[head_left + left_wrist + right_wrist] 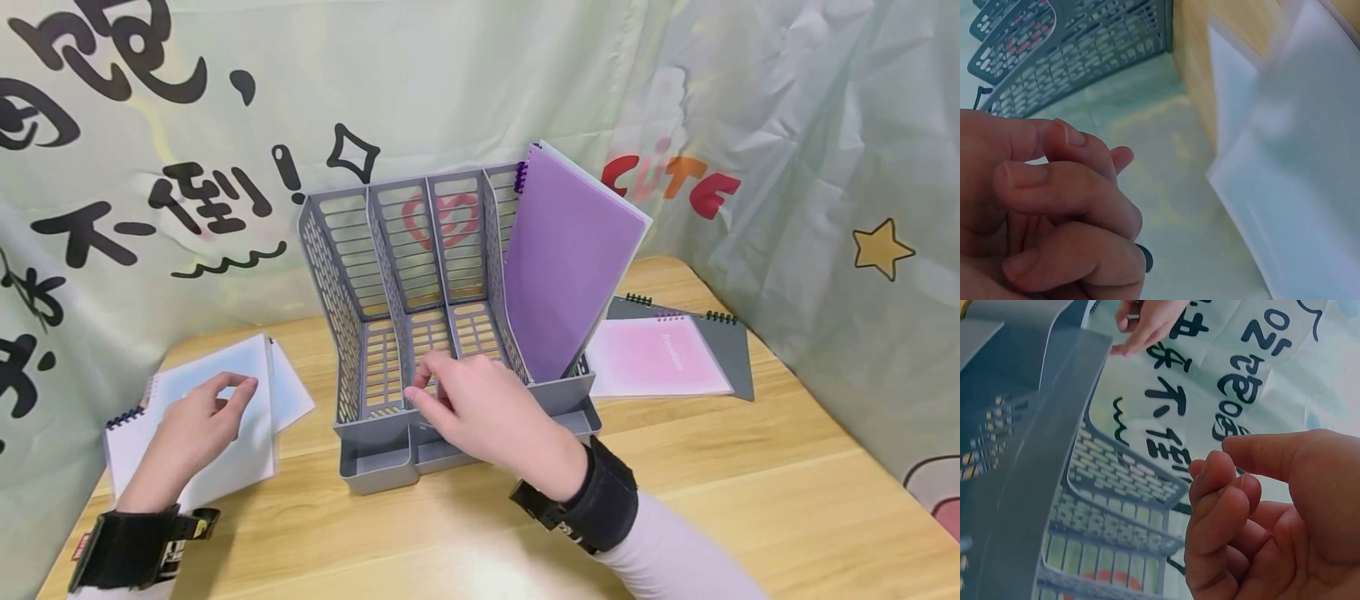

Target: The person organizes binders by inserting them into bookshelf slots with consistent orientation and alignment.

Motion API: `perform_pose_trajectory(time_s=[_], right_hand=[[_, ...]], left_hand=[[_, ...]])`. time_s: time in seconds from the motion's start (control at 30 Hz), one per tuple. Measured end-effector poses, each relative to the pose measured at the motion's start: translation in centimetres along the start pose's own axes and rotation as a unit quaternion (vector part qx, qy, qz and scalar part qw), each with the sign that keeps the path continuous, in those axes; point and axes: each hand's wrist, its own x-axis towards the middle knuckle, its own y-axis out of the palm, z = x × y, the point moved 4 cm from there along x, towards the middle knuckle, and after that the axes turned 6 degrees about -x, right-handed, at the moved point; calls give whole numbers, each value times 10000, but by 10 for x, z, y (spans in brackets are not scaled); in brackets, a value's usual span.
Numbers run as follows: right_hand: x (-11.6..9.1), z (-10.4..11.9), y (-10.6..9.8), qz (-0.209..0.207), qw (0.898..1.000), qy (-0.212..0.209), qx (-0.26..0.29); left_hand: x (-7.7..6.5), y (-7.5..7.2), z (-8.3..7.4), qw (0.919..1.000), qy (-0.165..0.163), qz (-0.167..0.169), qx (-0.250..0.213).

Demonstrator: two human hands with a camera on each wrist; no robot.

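My left hand (pixel 197 425) hovers over a spiral notebook with a pale blue and white cover (pixel 251 437), fingers loosely bent and holding nothing. In the left wrist view that hand (pixel 1072 206) appears apart from the pale covers (pixel 1310 156). A grey desk file rack (pixel 330 317) with several upright compartments stands in the middle. Over its front edge is my right hand (pixel 483 408), thumb and fingers loosely curled with nothing between them. A purple spiral notebook (pixel 570 258) leans in the rack's rightmost compartment, with a pale edge showing behind it.
Another pale sheet or notebook (pixel 292 390) sticks out under the blue one. Right of the rack, a pink notebook (pixel 641 358) lies over a dark grey spiral notebook (pixel 738 358). Shallow trays (pixel 378 475) run along the rack's front. A printed cloth (pixel 480 75) hangs behind the wooden table (pixel 712 483).
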Motion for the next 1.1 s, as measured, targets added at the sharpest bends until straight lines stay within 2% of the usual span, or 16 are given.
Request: perform_pose_trajectory(time_s=[0.3, 0.7, 0.97, 1.1], right_hand=[[8, 18, 20, 58, 9993, -329, 137], [16, 40, 48, 512, 9976, -423, 194], [21, 55, 66, 853, 9954, -442, -42], [24, 62, 76, 908, 9944, -467, -278]], left_hand=[[-10, -6, 20, 9998, -166, -20, 68], [-20, -12, 47, 9988, -453, -54, 164], [-26, -13, 62, 9986, -489, -127, 170], [-27, -15, 72, 9974, -683, -27, 219]])
